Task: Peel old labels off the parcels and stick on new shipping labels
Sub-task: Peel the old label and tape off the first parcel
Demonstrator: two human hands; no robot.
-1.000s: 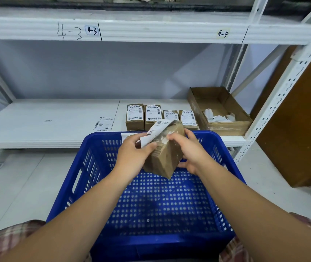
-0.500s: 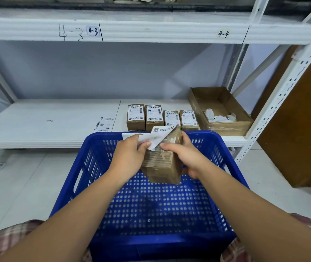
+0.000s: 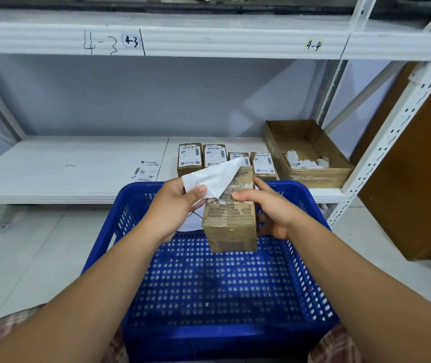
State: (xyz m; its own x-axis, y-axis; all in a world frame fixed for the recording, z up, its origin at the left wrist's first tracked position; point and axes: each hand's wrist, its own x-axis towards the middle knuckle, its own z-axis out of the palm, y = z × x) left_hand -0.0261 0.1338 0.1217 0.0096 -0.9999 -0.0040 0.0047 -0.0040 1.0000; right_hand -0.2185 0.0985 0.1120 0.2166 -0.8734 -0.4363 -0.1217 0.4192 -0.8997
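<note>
Over the blue plastic basket [image 3: 209,284], left hand [image 3: 172,208] pinches a white label [image 3: 214,179] — print hidden — right hand [image 3: 272,210] grips the brown cardboard parcel [image 3: 231,224].

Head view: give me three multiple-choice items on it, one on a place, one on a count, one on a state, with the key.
1. Where is the open cardboard box?
A. in the blue basket
B. on the shelf, right of the row of parcels
C. on the floor

2. How many labelled parcels stand in that row?
A. two
B. four
C. six

3. The white label on the held parcel is:
A. stuck flat
B. lying loose on the shelf
C. partly peeled

Key: B, the box sits at the shelf's right end; B, four stand side by side; C, the left hand pinches its lifted part while the right hand grips the parcel.
</note>
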